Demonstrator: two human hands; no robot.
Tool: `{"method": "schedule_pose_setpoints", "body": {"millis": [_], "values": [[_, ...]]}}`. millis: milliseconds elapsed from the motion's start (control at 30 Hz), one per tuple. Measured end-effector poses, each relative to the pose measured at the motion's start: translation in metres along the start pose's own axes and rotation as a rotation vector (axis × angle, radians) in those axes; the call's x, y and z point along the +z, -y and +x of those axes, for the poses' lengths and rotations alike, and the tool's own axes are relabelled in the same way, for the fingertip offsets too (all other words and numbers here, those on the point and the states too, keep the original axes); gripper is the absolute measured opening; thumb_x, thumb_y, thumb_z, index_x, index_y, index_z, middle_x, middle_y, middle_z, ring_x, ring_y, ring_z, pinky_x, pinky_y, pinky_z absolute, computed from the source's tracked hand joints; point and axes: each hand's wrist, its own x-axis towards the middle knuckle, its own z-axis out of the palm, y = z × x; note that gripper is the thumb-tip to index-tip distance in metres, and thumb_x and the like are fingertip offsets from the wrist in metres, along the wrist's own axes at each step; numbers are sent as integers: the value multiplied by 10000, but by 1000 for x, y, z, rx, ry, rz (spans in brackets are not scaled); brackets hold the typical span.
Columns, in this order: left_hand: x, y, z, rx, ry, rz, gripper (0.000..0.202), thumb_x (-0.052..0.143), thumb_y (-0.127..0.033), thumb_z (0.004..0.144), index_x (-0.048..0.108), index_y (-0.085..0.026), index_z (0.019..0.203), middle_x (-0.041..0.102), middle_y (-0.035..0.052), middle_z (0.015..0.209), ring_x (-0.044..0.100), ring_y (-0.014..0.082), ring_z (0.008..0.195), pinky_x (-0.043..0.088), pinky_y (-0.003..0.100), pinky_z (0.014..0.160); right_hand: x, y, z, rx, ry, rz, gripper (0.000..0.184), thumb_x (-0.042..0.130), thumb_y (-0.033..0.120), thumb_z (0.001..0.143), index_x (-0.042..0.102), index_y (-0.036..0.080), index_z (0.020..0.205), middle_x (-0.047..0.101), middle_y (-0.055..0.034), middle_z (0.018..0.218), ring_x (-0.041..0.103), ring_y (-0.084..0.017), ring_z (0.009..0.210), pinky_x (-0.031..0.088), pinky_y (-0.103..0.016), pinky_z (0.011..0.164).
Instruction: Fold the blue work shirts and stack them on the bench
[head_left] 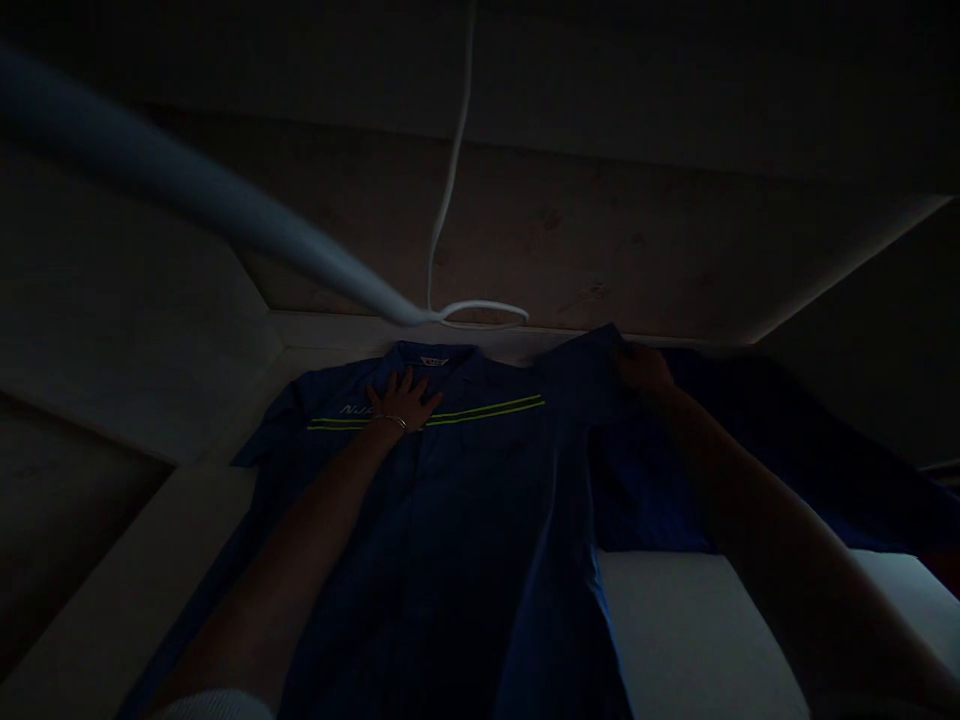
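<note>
Dark blue, short-sleeved cloth work shirt with twin yellow-green stripes [465, 500], lying front up on the pale, smooth counter [690, 610]. Spreading appears well advanced: the sleeves extend outward and the body lies unfolded, though creases remain down its right-hand edge. The left hand [406, 400] rests splayed on the chest, gripping nothing; the right hand [645, 370] meets the sleeve end, its grip too dark to tell.

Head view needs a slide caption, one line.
Left hand spread on a blue shirt, right hand at the end of one sleeve.
</note>
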Motion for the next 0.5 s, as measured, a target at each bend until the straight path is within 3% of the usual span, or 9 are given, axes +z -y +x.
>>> {"method": "schedule_pose_setpoints", "body": {"millis": [100, 200, 333, 400, 500], "values": [[3, -12, -34, 78, -110, 37, 722, 231, -675, 906, 390, -285, 1493, 204, 100, 1631, 140, 408, 1489, 7, 798, 1085, 1, -9, -21, 53, 209, 439, 382, 601, 472, 882, 694, 183, 1114, 737, -110, 1017, 697, -263, 932, 565, -366, 769], [19, -29, -101, 303, -142, 25, 696, 228, -663, 920, 363, -309, 1503, 214, 79, 1629, 185, 365, 1489, -3, 766, 1120, 6, -26, -50, 64, 364, 581, 368, 687, 473, 809, 722, 200, 1053, 747, -99, 926, 708, -258, 858, 589, -350, 717], [46, -44, -185, 512, -13, -12, 655, 287, -687, 901, 338, -413, 1494, 228, 29, 1622, 199, 348, 1489, -14, 761, 1132, 14, -42, -76, 108, 321, 583, 315, 754, 370, 730, 718, 194, 989, 736, -79, 865, 704, -249, 826, 596, -335, 663], [54, -45, -206, 512, -12, -12, 655, 302, -691, 896, 347, -417, 1489, 234, 28, 1618, 194, 351, 1490, -28, 762, 1131, 16, -46, -83, 127, 262, 585, 309, 746, 338, 722, 705, 186, 988, 726, -78, 849, 701, -250, 805, 595, -341, 633], [57, -43, -213, 483, -24, -15, 649, 300, -691, 897, 359, -417, 1483, 226, 26, 1619, 187, 355, 1491, -46, 768, 1124, 12, -52, -94, 98, 177, 543, 253, 730, 304, 712, 703, 180, 931, 715, -92, 829, 695, -272, 816, 595, -364, 627]]}}
